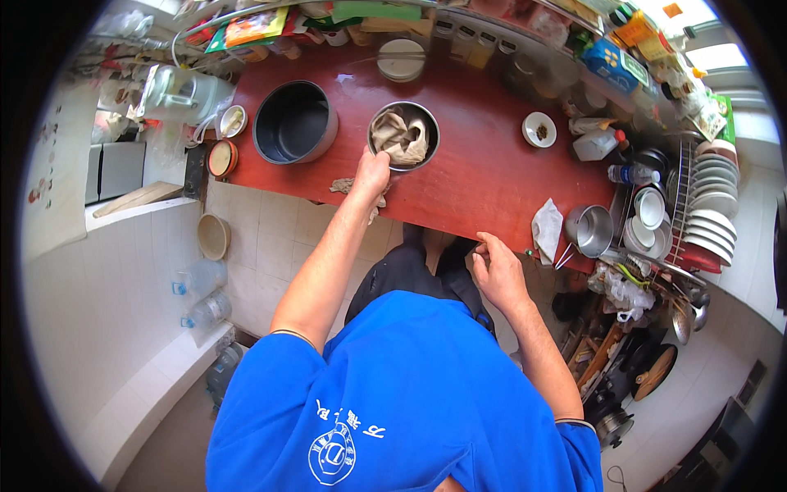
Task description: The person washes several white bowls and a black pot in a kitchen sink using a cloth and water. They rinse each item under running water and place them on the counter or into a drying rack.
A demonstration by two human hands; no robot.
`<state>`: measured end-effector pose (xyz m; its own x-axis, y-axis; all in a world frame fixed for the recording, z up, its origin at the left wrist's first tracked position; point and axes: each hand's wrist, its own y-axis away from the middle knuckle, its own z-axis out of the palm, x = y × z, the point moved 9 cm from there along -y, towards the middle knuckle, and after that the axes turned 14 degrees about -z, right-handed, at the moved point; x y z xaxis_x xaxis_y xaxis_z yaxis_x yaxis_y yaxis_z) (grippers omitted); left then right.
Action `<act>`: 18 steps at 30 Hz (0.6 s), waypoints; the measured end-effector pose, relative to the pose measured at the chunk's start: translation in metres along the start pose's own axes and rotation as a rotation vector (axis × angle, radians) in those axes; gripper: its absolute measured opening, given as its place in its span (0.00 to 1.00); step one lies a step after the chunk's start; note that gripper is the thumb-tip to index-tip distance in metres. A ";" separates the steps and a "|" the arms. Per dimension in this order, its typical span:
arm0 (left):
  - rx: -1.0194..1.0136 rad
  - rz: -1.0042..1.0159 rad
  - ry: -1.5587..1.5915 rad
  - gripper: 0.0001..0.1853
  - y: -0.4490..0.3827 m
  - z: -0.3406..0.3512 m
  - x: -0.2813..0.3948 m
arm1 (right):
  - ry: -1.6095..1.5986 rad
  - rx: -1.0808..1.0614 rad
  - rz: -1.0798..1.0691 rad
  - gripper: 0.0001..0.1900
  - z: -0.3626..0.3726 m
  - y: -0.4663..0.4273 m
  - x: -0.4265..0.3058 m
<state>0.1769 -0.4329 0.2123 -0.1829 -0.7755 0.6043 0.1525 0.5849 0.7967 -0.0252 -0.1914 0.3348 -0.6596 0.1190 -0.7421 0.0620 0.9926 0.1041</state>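
My left hand (372, 173) grips the near left rim of a round metal bowl (434, 146) on the red table (479, 178). A crumpled tan cloth (411, 146) fills much of that bowl. Below the hand, a greyish rag (342, 184) lies at the table's front edge, partly covered by my forearm. My right hand (499, 270) is at the front edge with loosely bent fingers and nothing in them; its fingertips are close to the edge, and I cannot tell if they touch it. To the left of the bowl stands a dark-lined cooking pot (294, 123) with nothing inside.
A small white bowl (539, 130) with brown bits sits on the right. Near the right front corner are a white cloth (546, 230), a metal saucepan (589, 231) and a dish rack (679, 197). A plastic pitcher (184, 95) and small dish (233, 121) stand left; jars (479, 49) line the back.
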 end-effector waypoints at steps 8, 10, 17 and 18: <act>0.015 -0.023 -0.115 0.18 -0.006 0.007 -0.024 | -0.047 -0.002 0.096 0.19 0.007 0.016 0.022; -0.086 -0.138 -0.178 0.19 0.002 0.003 -0.039 | -0.053 -0.020 0.101 0.18 0.008 0.015 0.024; 0.143 0.319 -0.342 0.30 0.047 -0.046 0.011 | 0.003 -0.134 0.030 0.18 0.018 -0.006 0.019; 0.139 0.347 -0.333 0.31 0.054 -0.052 0.028 | 0.001 -0.145 0.031 0.18 0.018 -0.011 0.017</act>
<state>0.2309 -0.4350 0.2717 -0.4481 -0.4249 0.7865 0.1327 0.8385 0.5285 -0.0237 -0.2003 0.3089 -0.6596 0.1490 -0.7367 -0.0269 0.9748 0.2212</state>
